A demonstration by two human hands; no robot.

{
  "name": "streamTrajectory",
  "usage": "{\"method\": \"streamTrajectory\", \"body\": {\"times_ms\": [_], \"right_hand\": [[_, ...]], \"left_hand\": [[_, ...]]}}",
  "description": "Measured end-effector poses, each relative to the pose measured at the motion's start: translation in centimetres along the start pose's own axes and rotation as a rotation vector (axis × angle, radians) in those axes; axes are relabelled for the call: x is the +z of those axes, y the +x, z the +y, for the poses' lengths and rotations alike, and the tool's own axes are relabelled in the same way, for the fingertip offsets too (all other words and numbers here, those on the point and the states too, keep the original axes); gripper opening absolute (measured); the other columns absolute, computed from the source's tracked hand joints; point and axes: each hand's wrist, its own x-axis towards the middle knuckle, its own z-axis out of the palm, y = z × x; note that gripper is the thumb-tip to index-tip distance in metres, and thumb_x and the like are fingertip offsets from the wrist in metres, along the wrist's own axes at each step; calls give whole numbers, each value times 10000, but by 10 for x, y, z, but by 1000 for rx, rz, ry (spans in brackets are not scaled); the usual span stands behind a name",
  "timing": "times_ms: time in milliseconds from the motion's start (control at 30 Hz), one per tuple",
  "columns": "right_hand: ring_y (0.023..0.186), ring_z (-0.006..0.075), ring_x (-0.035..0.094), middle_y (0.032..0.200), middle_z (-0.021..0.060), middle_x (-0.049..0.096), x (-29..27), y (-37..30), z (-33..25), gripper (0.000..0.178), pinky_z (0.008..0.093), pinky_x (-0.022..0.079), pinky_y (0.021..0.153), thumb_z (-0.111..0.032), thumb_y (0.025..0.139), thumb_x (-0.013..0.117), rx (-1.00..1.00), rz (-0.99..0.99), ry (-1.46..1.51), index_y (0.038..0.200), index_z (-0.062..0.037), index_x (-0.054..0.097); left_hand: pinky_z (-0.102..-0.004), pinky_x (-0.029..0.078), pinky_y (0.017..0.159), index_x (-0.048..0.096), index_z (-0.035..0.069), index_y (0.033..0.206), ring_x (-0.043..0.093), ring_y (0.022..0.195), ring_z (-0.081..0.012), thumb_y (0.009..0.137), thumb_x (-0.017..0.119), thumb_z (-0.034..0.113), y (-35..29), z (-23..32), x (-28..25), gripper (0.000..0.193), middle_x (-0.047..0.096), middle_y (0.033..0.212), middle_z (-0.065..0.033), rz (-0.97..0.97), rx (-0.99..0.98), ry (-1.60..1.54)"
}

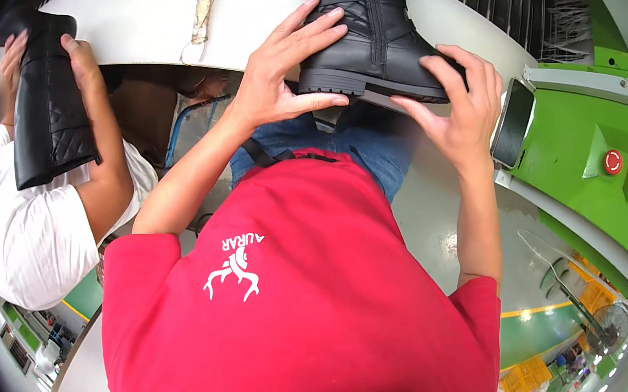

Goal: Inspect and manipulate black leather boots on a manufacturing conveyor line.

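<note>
A black boot [385, 51] with a quilted shaft and a side zipper is between my hands at the near edge of the white table. Its sole faces me, its shaft points away, and its toe is to the right. My left hand [288, 62] grips the heel end, fingers spread over the quilted side and thumb along the heel's bottom. At the toe, my right hand [466, 97] has curled fingers on the upper and the thumb against the sole. The top of the shaft runs out of view.
On the white table [132, 13] lies a worn, tape-wrapped tool [205, 7]. To the left, a co-worker in a white shirt [38, 239] holds another black boot [56, 106]. A green machine [576, 135] with a red button [613, 162] and a dark-screened phone [513, 123] are on the right.
</note>
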Motion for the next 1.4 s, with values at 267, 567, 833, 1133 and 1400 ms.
{"method": "streamTrajectory", "body": {"times_ms": [267, 567, 833, 1133, 1400], "right_hand": [[1165, 288, 667, 1202, 10, 738, 36, -11, -31, 443, 504, 472, 1042, -213, 718, 980, -133, 180, -35, 1127, -199, 810], [1237, 297, 702, 1107, -26, 775, 19, 16, -38, 266, 570, 381, 1159, -57, 775, 880, 26, -93, 110, 822, -121, 626], [1207, 286, 713, 1147, -13, 769, 6, 44, -39, 317, 464, 463, 1041, -113, 737, 925, 120, -221, 145, 830, -110, 622], [1076, 293, 721, 1225, 128, 718, -17, 71, -34, 943, 396, 583, 963, -277, 636, 1034, 243, -321, 88, 1445, -25, 620], [1229, 298, 691, 1343, 135, 698, -22, 27, 12, 874, 425, 532, 1105, -270, 735, 1003, 120, 158, 369, 1471, -12, 608]], "left_hand": [[-547, 416, 1231, 733, 122, 1417, 535, 1519, -348, 721, 966, 463, -15, -20, 4, 809, 681, 1531, -68, 26, 55, 101], [-565, 439, 1200, 764, 43, 1331, 660, 1382, -393, 726, 989, 441, 72, -20, 38, 758, 758, 1367, -160, 815, 815, -198], [-563, 406, 1234, 761, 41, 1346, 659, 1392, -373, 742, 964, 380, 0, -10, 5, 722, 750, 1392, -164, 26, 54, 0], [-544, 476, 1186, 813, 90, 1251, 716, 1314, -334, 715, 977, 344, 12, -9, 10, 616, 803, 1301, -91, 128, 91, -25], [-552, 418, 1237, 774, 82, 1313, 636, 1414, -345, 719, 977, 376, 14, 3, -4, 693, 744, 1417, -112, 22, 114, 47]]}}
